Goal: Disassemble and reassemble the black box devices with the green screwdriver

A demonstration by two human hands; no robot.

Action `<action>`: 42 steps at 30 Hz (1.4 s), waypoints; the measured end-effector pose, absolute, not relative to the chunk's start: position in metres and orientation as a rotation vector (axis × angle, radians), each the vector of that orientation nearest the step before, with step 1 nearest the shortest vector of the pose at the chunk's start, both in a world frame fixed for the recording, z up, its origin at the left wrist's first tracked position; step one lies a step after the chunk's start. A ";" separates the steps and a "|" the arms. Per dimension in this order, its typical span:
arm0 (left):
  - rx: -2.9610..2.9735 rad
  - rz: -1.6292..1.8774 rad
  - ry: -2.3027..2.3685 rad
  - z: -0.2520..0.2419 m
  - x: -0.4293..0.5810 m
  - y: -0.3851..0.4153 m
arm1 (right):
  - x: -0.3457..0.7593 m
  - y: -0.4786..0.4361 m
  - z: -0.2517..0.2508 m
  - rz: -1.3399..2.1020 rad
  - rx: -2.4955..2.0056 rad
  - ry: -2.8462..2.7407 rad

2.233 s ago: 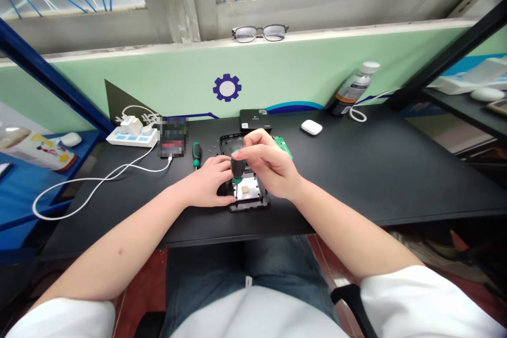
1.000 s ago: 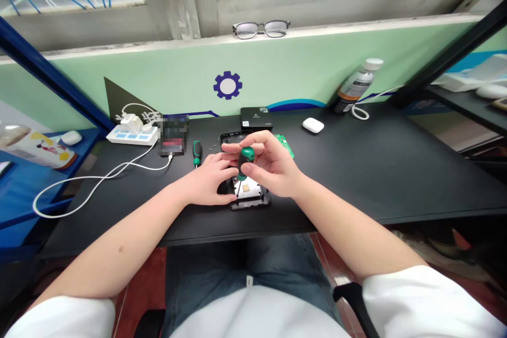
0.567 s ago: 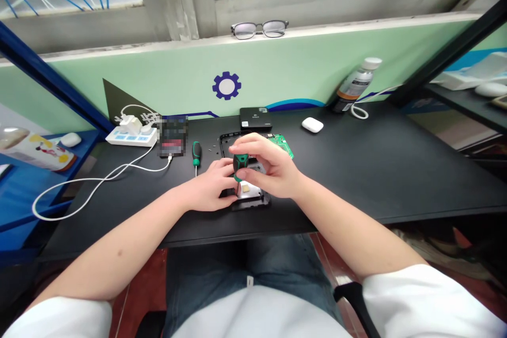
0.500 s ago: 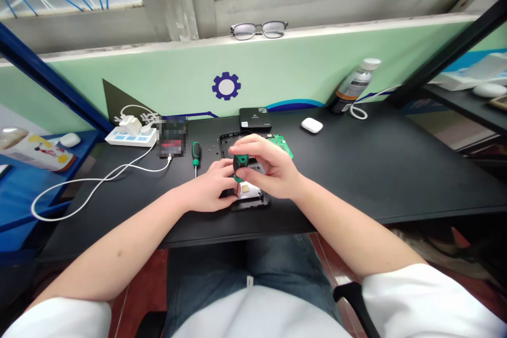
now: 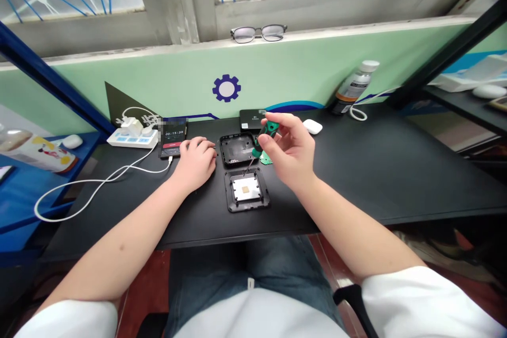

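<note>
My right hand [image 5: 293, 150] grips a green and black screwdriver [image 5: 271, 128] between thumb and fingers. The screwdriver is tilted, its shaft pointing down left at a black frame-like cover [image 5: 232, 203]. A white metal plate [image 5: 253, 192] with a small tan square in its middle lies inside that cover. Just behind stands an open black plastic case shell [image 5: 237, 149]. A green circuit board [image 5: 266, 158] is partly hidden by my right hand. My left hand [image 5: 197, 162] lies palm down on the table beside the phone, fingers bent and apart, covering the spot beneath it.
A phone [image 5: 173, 134] showing a timer is plugged into a white cable [image 5: 114, 171] near a power strip [image 5: 132, 140]. At the back are a black box [image 5: 249, 116], a white earbud case [image 5: 312, 127] and a bottle [image 5: 354, 87]. Glasses [image 5: 259, 34] rest on the ledge.
My left hand has left the cover and moved left, over where a second screwdriver lay. My right hand has lifted the screwdriver up and right, tilting it. The cover and plate now show fully.
</note>
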State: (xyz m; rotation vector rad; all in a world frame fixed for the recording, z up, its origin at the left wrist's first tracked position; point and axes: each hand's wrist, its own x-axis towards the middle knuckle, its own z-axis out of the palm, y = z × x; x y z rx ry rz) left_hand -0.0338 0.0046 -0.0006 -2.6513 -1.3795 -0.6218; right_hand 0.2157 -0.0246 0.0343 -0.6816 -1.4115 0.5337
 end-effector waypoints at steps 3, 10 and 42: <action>-2.610 -0.615 -1.396 -0.005 -0.034 0.011 | 0.215 -0.024 0.033 0.550 -0.673 -1.436; -2.588 -0.639 -1.482 -0.005 -0.033 0.013 | 0.220 -0.023 0.035 0.550 -0.672 -1.464; -3.016 -0.419 -0.949 0.011 -0.011 -0.035 | 0.215 -0.023 0.028 0.265 -0.548 -1.705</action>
